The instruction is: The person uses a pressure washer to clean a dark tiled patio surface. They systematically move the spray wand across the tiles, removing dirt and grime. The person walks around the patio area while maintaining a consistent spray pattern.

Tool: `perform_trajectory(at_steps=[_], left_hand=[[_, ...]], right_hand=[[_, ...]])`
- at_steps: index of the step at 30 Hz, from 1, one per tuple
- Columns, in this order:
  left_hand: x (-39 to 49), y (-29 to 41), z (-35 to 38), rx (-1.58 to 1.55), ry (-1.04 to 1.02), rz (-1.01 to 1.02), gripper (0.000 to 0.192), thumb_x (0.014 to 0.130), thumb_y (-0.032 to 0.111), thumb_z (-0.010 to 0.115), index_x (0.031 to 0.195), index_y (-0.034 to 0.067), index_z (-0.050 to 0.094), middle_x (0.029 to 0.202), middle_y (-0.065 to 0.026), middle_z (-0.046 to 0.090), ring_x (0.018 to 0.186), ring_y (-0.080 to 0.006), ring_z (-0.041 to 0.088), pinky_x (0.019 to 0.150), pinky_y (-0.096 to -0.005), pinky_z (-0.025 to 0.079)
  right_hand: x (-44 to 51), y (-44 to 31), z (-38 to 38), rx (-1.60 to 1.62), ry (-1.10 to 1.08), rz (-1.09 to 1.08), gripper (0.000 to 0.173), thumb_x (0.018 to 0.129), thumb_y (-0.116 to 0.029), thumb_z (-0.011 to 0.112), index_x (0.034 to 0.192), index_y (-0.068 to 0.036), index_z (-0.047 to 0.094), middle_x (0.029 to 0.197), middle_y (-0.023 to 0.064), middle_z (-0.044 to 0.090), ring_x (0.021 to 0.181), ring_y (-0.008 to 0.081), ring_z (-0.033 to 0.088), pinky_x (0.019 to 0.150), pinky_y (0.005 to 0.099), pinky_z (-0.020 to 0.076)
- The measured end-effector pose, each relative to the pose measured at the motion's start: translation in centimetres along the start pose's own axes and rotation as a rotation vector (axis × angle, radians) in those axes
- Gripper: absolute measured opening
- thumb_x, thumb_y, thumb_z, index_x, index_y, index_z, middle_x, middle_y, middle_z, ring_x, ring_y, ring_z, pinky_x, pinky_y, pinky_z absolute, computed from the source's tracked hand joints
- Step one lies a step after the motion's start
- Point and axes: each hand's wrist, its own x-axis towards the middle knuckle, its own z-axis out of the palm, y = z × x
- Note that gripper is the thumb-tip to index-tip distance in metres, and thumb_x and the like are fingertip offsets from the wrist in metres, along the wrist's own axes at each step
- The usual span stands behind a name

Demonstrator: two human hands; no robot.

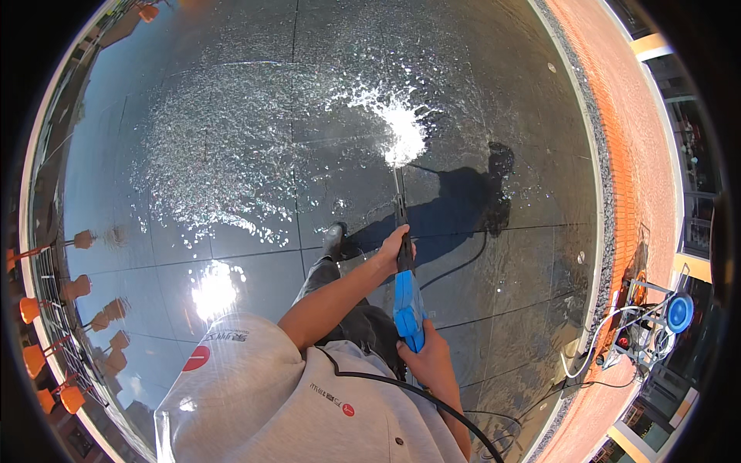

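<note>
My left hand (396,249) is wrapped around the black front part of a pressure washer gun (408,307). Its blue rear body ends in a grip held by my right hand (429,353). From the gun a thin lance (399,197) points forward and down. A bright burst of water (404,136) hides the lance's tip. Beyond it, spray and foam-like droplets spread over dark wet paving (359,278). A black hose (405,383) crosses the front of my grey shirt; where it joins the gun is not clear. My dark boot (334,240) stands on the paving left of the lance.
At right, a wheeled metal cart (642,335) with a blue round part (680,312) and coiled hoses stands on a reddish walkway (648,168). A gravel strip (605,173) borders the paving. Loose hose (503,422) lies behind right. Orange objects (33,360) stand beyond the left edge.
</note>
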Motion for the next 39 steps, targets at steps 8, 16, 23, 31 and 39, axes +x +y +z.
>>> perform_trajectory(at_steps=[8, 16, 23, 31, 39], left_hand=[[-4.7, 0.0, -7.7, -0.265, 0.312, 0.2, 0.036, 0.088, 0.042, 0.058, 0.088, 0.008, 0.046, 0.059, -0.0073, 0.048, 0.053, -0.0205, 0.053, 0.047, -0.0362, 0.046], [-5.4, 0.0, -8.3, -0.263, 0.378, 0.108, 0.035, 0.085, 0.043, 0.059, 0.084, 0.011, 0.045, 0.059, -0.006, 0.048, 0.048, -0.0184, 0.052, 0.043, -0.0323, 0.046], [-1.3, -2.5, -0.2, -0.035, -0.037, 0.097, 0.04, 0.084, 0.044, 0.063, 0.086, 0.007, 0.047, 0.064, -0.0086, 0.054, 0.054, -0.0183, 0.057, 0.047, -0.0329, 0.049], [-2.1, 2.1, -1.4, -0.109, -0.036, 0.137, 0.037, 0.082, 0.044, 0.064, 0.082, 0.01, 0.051, 0.061, -0.007, 0.055, 0.051, -0.0194, 0.055, 0.047, -0.0354, 0.048], [-11.8, 10.8, -12.7, -0.494, 0.251, 0.533, 0.037, 0.084, 0.041, 0.063, 0.076, 0.008, 0.05, 0.061, -0.0063, 0.053, 0.051, -0.0208, 0.055, 0.047, -0.0345, 0.051]], right_hand=[[1.8, 2.6, -0.1, -0.003, -0.294, -0.069, 0.05, 0.074, -0.03, 0.068, 0.11, 0.002, 0.055, 0.089, 0.0258, 0.063, 0.083, 0.0415, 0.063, 0.073, 0.0437, 0.0484], [0.6, 2.7, 1.1, 0.103, -0.229, -0.101, 0.05, 0.075, -0.029, 0.067, 0.111, 0.004, 0.054, 0.09, 0.0272, 0.062, 0.085, 0.0406, 0.063, 0.074, 0.0439, 0.0483], [-2.2, 1.6, 1.6, -0.031, 0.046, 0.037, 0.049, 0.072, -0.026, 0.071, 0.105, 0.004, 0.052, 0.084, 0.0234, 0.062, 0.075, 0.0371, 0.062, 0.067, 0.0431, 0.0473], [0.7, 1.7, 2.1, -0.05, -0.032, -0.109, 0.054, 0.071, -0.028, 0.071, 0.11, 0.004, 0.052, 0.086, 0.0264, 0.063, 0.08, 0.042, 0.062, 0.069, 0.045, 0.0486], [9.4, -3.7, 5.6, -0.041, -0.403, -0.414, 0.055, 0.073, -0.029, 0.07, 0.116, 0.002, 0.054, 0.094, 0.0251, 0.065, 0.088, 0.0383, 0.065, 0.075, 0.0423, 0.0492]])
